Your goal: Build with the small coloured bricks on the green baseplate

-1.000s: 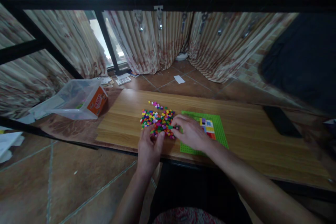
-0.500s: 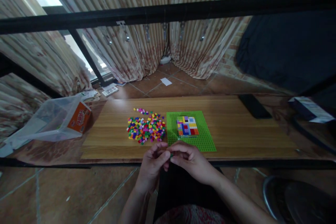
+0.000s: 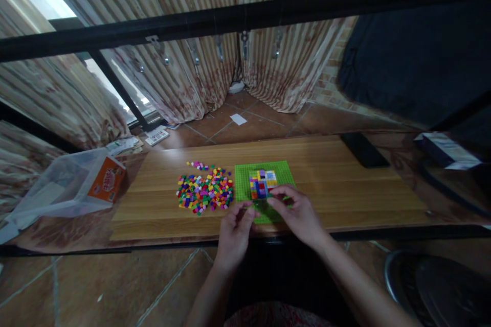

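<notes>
My right hand [image 3: 301,214] is over the lower right part of a green studded baseplate [image 3: 242,176]. Its thumb and forefinger pinch a small green building brick [image 3: 270,195], mostly hidden by the fingertips, beside the block of coloured bricks [image 3: 262,184] on the baseplate. That block is a roughly square patchwork of red, blue, yellow, white and purple. At the baseplate's front left edge is my left hand [image 3: 235,230], thumb and forefinger closed together; whatever they may hold is too small to make out. A pile of loose bricks [image 3: 205,189] lies left of the baseplate.
The wooden board [image 3: 326,179] also carries a black phone [image 3: 364,150] at the back right. To the left stands a clear plastic bin [image 3: 65,179] with an orange label. A small box [image 3: 447,150] sits at far right, and a dark rail [image 3: 215,23] crosses above.
My hands have parted. The right one has moved forward to the brick block with the green brick, while the left has shifted slightly toward the baseplate. The camera view has turned a little.
</notes>
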Motion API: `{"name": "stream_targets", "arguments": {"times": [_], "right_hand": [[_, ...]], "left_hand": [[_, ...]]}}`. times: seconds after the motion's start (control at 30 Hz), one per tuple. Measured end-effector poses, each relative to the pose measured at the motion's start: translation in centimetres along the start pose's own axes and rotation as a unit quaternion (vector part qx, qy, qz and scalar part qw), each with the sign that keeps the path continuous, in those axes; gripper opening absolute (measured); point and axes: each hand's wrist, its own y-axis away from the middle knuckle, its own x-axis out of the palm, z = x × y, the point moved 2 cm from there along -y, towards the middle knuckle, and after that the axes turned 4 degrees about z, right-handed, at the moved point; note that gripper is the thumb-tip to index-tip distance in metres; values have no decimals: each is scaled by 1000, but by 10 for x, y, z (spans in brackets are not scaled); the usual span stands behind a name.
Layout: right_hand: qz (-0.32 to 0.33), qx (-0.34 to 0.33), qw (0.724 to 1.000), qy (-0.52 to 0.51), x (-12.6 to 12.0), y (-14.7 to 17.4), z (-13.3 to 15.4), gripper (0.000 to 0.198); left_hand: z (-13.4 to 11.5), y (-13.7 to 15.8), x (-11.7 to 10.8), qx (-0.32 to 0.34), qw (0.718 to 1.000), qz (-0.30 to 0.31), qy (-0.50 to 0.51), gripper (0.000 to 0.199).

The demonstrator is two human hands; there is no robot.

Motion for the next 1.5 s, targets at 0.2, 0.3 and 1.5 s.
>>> {"name": "stream_targets", "arguments": {"times": [0.2,0.3,1.5], "right_hand": [[-23,-48,984,171,-25,-56,-19,12],[28,-66,975,211,-25,-76,-19,13],[177,-17,973,145,-26,-109,-33,18]], "left_hand": [[3,-14,-8,80,988,-39,-123,32],[7,-16,-7,89,985,-31,-148,29],[28,-9,-13,91,977,3,-191,24]]}}
